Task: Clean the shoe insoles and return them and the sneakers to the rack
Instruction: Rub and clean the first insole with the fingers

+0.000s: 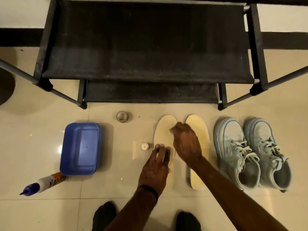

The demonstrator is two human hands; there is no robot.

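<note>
Two cream insoles lie side by side on the tiled floor, the left insole and the right insole. My left hand rests flat on the left insole's middle, fingers spread. My right hand hovers over the toe half of that same insole with its fingers bunched and blurred at the tips. Nothing shows between them. A pair of pale blue sneakers stands to the right of the insoles, laces loose. The black shoe rack stands just beyond, with both of its fabric shelves bare.
A blue plastic tub sits left of the insoles. A white bottle with a blue nozzle lies on its side near it. A small white cap and a clear round object are on the tiles. My dark-socked feet are at the bottom edge.
</note>
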